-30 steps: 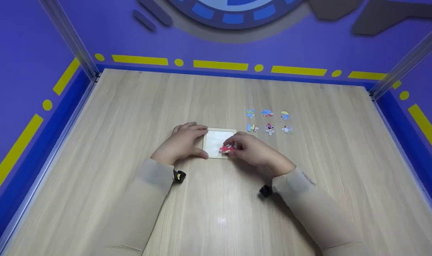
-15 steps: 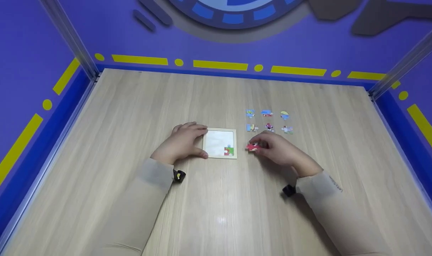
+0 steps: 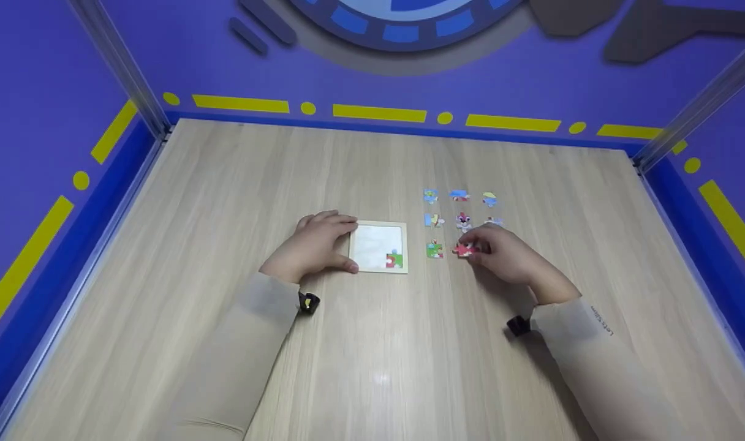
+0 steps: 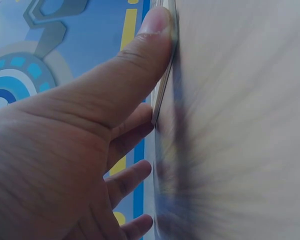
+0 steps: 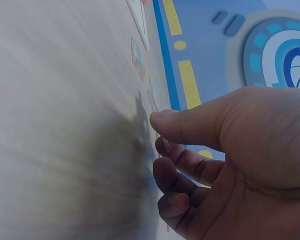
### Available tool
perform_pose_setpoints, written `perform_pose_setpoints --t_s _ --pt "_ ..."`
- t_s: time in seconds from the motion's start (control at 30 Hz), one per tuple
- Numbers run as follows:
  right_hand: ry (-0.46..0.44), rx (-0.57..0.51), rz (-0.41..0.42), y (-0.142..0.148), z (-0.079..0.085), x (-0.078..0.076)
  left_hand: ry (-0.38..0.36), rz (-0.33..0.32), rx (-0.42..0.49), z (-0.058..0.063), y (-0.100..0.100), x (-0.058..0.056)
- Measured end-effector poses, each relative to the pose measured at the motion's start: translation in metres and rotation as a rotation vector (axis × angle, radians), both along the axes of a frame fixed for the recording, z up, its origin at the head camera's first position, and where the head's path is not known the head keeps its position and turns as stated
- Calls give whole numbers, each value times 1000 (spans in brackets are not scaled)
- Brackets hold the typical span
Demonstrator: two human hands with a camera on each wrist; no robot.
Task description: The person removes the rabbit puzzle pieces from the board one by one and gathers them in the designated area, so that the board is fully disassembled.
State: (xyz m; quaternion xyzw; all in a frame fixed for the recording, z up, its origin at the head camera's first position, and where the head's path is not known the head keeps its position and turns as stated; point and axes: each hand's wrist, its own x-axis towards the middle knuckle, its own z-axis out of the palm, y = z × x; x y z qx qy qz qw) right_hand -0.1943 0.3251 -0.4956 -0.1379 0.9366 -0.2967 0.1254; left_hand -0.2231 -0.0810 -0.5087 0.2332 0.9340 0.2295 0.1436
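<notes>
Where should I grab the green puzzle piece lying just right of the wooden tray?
The green piece lies flat on the table, clear of the tray and apart from the red piece in the right hand. Probably best: come from above and pinch its opposite edges with fingertips.

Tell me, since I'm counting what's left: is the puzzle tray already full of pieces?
No, the tray holds just one piece in its near right corner; the rest is bare white.
</notes>
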Motion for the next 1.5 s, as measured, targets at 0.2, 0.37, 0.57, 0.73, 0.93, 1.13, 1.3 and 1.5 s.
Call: perform_pose_setpoints --t_s 0.2,0.37,0.57,0.73,0.93,1.13,1.3,1.5 --pt "11 12 -13 2 -3 -1 1 -3 2 -1 0 0" --pt "15 28 -21 1 -3 0 1 -2 5 0 0 0" --pt "-3 10 -42 -4 0 2 -3 1 9 1 0 0" --pt "14 -7 -28 -12 3 3 2 2 7 1 1 0" --pt "10 -48 3 -28 7 3 1 3 9 0 2 0" --pt "5 -84 22 -49 9 1 14 -3 5 0 2 1" --pt "-19 -91 40 -65 11 -1 25 -8 -1 2 3 1" --pt "-18 -79 74 -85 13 -2 25 -7 -3 3 3 1"
